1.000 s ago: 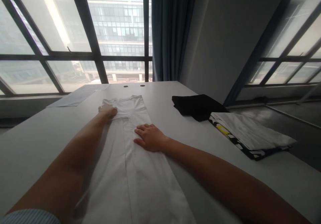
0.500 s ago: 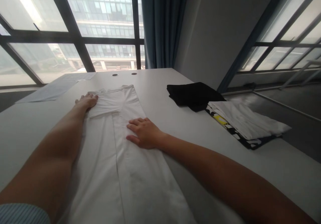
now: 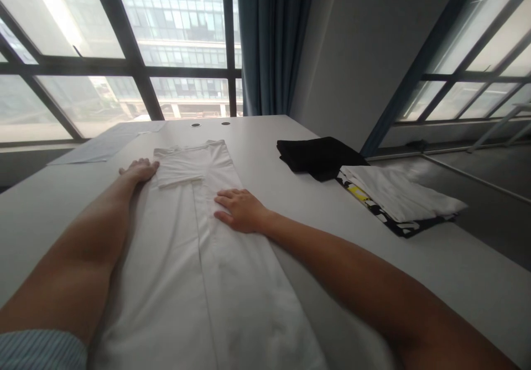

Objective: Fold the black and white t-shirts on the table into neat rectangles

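A long white garment (image 3: 174, 259) lies stretched along the table from its near side toward the window, with a lengthwise line down its middle. At its far end a short piece of the same white cloth is folded across the left half. My left hand (image 3: 139, 171) rests beside the far left edge of the garment, fingers extended; whether the thumb touches the cloth I cannot tell. Flat on the garment's right half lies my right hand (image 3: 240, 209), its fingers stretched out and pointing left.
On the right of the white table (image 3: 257, 154) sits a folded black cloth (image 3: 319, 155). Next to it, a folded white cloth (image 3: 398, 193) lies on a black, white and yellow patterned one (image 3: 377, 210). Papers (image 3: 99, 143) lie far left, near the window.
My left hand has slid left, off the far left edge of the garment. The right hand stays flat on the cloth. The whole view has shifted slightly.
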`<action>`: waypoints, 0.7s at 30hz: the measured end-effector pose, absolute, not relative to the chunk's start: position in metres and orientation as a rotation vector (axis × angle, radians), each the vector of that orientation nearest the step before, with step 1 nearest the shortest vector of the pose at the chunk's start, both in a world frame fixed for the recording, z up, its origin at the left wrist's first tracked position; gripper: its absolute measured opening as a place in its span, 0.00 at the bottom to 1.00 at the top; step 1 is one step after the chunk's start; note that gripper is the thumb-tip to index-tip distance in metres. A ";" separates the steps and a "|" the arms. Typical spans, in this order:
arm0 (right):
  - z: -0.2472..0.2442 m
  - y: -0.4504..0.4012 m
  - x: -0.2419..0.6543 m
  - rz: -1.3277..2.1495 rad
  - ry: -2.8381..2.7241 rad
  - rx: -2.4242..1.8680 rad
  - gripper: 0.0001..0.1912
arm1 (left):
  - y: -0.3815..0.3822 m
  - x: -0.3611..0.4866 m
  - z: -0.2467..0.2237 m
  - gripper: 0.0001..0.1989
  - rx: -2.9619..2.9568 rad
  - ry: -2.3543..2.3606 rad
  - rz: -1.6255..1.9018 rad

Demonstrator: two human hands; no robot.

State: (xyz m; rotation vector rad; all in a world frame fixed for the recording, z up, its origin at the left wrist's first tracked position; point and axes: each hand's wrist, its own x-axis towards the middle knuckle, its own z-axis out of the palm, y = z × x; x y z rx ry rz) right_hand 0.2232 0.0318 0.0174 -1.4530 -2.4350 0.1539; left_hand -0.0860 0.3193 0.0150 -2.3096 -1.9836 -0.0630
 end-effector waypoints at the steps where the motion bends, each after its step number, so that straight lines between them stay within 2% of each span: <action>1: 0.016 0.032 0.223 0.148 -2.429 -1.453 0.26 | 0.307 -0.091 0.015 0.38 -2.302 -2.026 -0.032; 8: 0.014 0.021 0.231 0.224 -2.515 -1.454 0.31 | 0.183 -0.114 0.014 0.38 -2.532 -2.029 0.095; 13: 0.010 -0.013 0.247 0.248 -2.548 -1.475 0.33 | 0.083 -0.107 0.015 0.33 -2.748 -1.642 0.153; 17: 0.006 -0.040 0.263 0.249 -2.545 -1.418 0.31 | 0.027 -0.095 0.019 0.31 -3.018 -1.266 0.172; 21: 0.011 -0.054 0.274 0.242 -2.476 -1.366 0.26 | -0.001 -0.102 0.034 0.34 -3.258 -1.323 0.147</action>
